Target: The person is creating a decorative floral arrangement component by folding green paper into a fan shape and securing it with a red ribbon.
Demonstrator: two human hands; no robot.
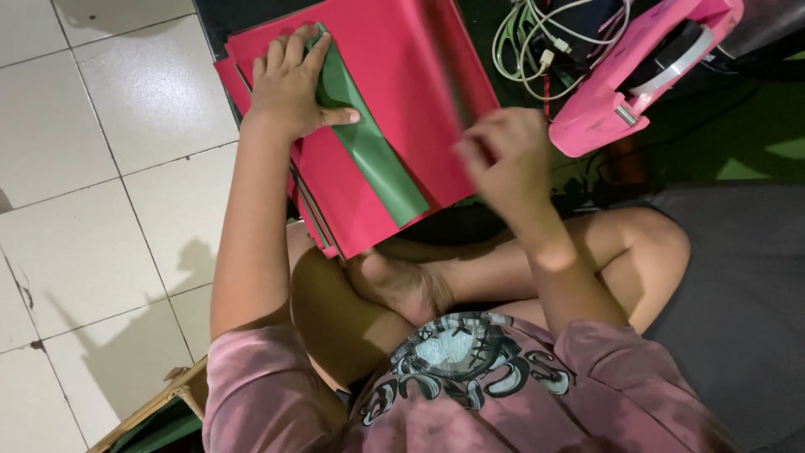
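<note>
A stack of red paper sheets (402,92) lies in front of my crossed legs, with a green sheet (369,151) showing between the red ones. My left hand (289,84) presses flat on the stack's upper left corner, fingers spread over the green sheet. My right hand (503,155) is blurred at the stack's right edge, fingers pinched on the edge of the top red sheet, which is lifted and curved.
A pink tape dispenser (637,75) with a white roll sits at the upper right beside a tangle of cables (545,38). White floor tiles (101,168) lie to the left, a grey cloth (746,285) to the right, and a wooden frame corner (168,398) at bottom left.
</note>
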